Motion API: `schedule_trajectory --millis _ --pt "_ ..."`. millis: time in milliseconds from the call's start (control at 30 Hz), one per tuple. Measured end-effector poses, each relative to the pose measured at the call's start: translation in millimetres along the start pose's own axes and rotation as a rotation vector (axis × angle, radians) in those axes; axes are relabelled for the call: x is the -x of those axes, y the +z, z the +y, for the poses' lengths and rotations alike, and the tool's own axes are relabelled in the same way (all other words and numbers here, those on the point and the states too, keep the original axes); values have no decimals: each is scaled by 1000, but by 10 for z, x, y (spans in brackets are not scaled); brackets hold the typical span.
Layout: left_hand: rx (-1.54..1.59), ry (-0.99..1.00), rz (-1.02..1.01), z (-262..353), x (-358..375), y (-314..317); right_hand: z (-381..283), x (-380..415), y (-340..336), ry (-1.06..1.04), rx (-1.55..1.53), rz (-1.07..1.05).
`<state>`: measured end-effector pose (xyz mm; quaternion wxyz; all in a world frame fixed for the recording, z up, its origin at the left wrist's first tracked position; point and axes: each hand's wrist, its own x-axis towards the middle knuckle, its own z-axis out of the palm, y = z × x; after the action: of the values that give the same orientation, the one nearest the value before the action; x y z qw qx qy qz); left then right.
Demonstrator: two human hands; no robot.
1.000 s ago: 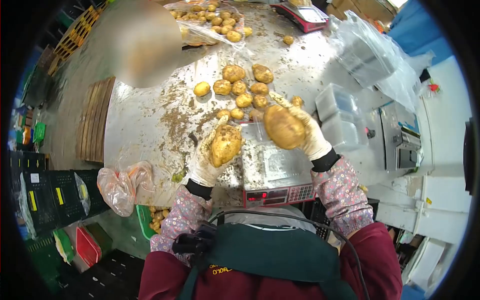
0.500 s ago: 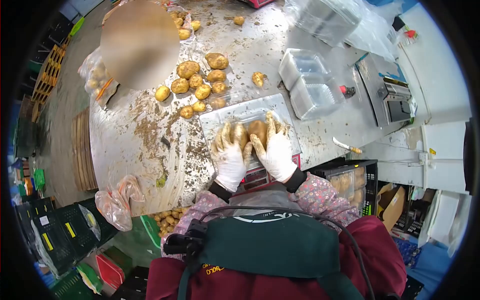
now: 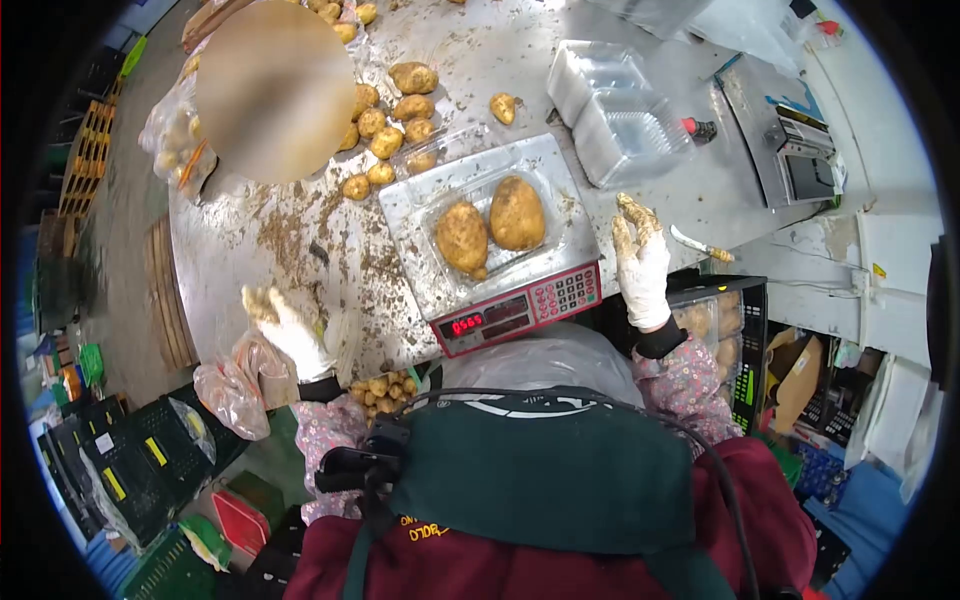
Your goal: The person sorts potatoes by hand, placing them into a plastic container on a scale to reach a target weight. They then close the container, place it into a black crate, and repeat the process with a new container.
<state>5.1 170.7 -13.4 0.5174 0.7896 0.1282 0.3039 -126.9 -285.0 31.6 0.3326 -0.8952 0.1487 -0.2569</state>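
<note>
Two large potatoes, one on the left [image 3: 462, 238] and one on the right [image 3: 518, 214], lie in a clear plastic tray [image 3: 492, 277] on a digital scale [image 3: 565, 235]. The scale's red display seems to read 0.565. Off to the left, my left hand [image 3: 290, 330] in a soiled white glove is open above the table, near a crumpled plastic bag [image 3: 240, 385]. On the other side, my right hand [image 3: 642, 265], gloved likewise, is open with its fingers stretched out. It is beside the scale and nearest to a knife [image 3: 700, 245]. Both hands hold nothing.
Several loose potatoes [image 3: 385, 143] lie behind the scale, with one more [image 3: 503, 108] apart. Stacked clear trays [image 3: 625, 130] stand behind right. A metal machine [image 3: 775, 140] is at the right edge. Below the table's front are more potatoes [image 3: 382, 392] and a black crate [image 3: 755, 340].
Both hands have let go of the two potatoes, leaving them in the tray on the scale. My left hand has moved left, my right hand right. The view has shifted slightly.
</note>
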Motion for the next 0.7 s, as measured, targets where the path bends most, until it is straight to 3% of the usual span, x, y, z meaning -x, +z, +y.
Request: schedule_trajectory --millis 67,133,200,267,300,333,367,400,467,500,533,600,667,700 --pt "285 -265 -245 294 96 161 -18 51 56 38 -7 -24" --pt "169 -296 -473 665 229 448 -66 73 127 153 -170 -68" --pt "239 -552 -838 389 240 787 -94 69 202 141 -143 -76" --pt "581 -831 -933 472 422 1150 -109 56 243 311 -296 -245" --pt "755 -899 -873 516 489 1317 119 101 346 445 -406 -402" --pt "928 -963 -810 581 572 1452 97 105 348 446 -403 -396" --pt "1025 -861 -698 899 631 1475 30 102 363 594 -632 -440" --pt "1028 -862 -711 992 625 1428 -14 94 370 740 -864 -478" --pt "852 -639 -973 1124 622 1268 4 76 367 760 -880 -462" --pt "479 -702 -1246 1255 496 1088 -17 55 337 847 -928 -479" --pt "423 -164 -988 1004 799 1137 -34 37 300 934 -977 -497" --pt "-74 386 -707 1049 1079 946 -40 37 253 955 -1006 -532" --pt "196 -336 -909 618 1310 771 -56 119 290 770 -960 -512" --pt "192 -749 -943 822 1285 724 -17 125 283 781 -1022 -527"
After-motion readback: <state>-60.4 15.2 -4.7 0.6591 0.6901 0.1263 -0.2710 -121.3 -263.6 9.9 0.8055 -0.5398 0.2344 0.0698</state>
